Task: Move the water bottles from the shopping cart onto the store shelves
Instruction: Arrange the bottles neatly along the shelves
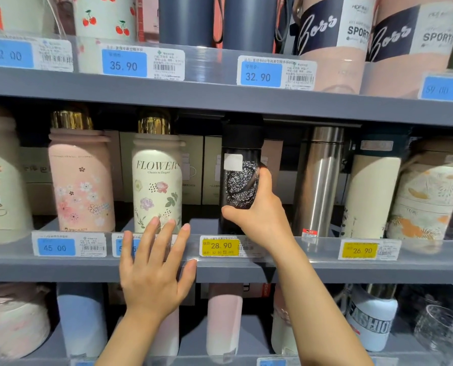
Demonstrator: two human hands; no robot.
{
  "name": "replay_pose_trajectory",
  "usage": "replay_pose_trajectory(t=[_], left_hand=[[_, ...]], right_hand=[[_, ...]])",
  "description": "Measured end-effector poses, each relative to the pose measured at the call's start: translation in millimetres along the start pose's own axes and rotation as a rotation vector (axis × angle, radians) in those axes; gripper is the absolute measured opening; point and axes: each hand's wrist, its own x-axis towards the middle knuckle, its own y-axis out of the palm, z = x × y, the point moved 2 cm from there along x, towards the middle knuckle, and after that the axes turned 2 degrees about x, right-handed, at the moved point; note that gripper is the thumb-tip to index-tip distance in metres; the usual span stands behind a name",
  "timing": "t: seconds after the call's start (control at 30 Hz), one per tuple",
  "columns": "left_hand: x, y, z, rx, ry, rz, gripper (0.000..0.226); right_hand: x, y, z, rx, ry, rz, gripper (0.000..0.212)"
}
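Note:
A black bottle [240, 178] with white speckles and a black cap stands on the middle shelf [325, 265], above the yellow 28.90 price tag. My right hand [257, 210] grips its lower body, thumb in front and fingers round the right side. My left hand [154, 262] is spread flat with straight fingers in front of the shelf edge, just below the cream "FLOWERS" bottle [156, 180]; I cannot tell whether it touches the edge. The shopping cart is out of view.
A pink flowered bottle [81, 180] stands left of the cream one, a steel flask [319, 180] right of the black bottle. A free gap lies between the cream and black bottles. Boxes line the back. The upper shelf [220, 99] hangs close above the caps.

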Motion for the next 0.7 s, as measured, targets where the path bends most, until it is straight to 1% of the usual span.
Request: replay_pose_trajectory(t=[0.03,0.1,0.17,0.2,0.23,0.33,0.37,0.4,0.43,0.5,0.6,0.7], left_hand=[[0,0,0,-0.001,-0.002,0.004,0.045],[2,0,-2,-0.008,-0.009,0.016,0.045],[1,-1,-2,-0.028,-0.021,0.028,0.045],[0,-2,-3,-0.043,-0.032,0.028,0.045],[1,-5,-4,-0.06,-0.045,0.024,0.045],[10,-11,-22,-0.105,-0.033,0.007,0.047],[14,-11,-34,-0.124,-0.007,0.004,0.047],[18,-11,-47,-0.144,0.017,0.006,0.048],[22,-9,-60,-0.16,0.036,0.012,0.048],[25,-4,-79,-0.158,0.051,0.018,0.048],[22,3,-84,-0.099,0.068,-0.005,0.048],[18,7,-82,-0.069,0.086,-0.015,0.048]], right_hand=[[0,0,-2,-0.001,0.003,0.008,0.087],[-2,-1,-5,-0.003,0.006,0.025,0.097],[-10,-8,-6,0.022,-0.007,-0.009,0.107],[-17,-15,-7,0.038,-0.04,-0.074,0.106],[-24,-25,-8,0.044,-0.096,-0.165,0.099],[-41,-56,-20,-0.098,-0.284,-0.511,0.073],[-41,-65,-29,-0.144,-0.3,-0.592,0.07],[-40,-72,-37,-0.176,-0.285,-0.631,0.071],[-37,-77,-45,-0.195,-0.243,-0.634,0.075],[-31,-81,-54,-0.22,-0.145,-0.586,0.087],[-21,-76,-58,-0.287,-0.074,-0.512,0.103],[-12,-73,-60,-0.373,-0.019,-0.488,0.108]])
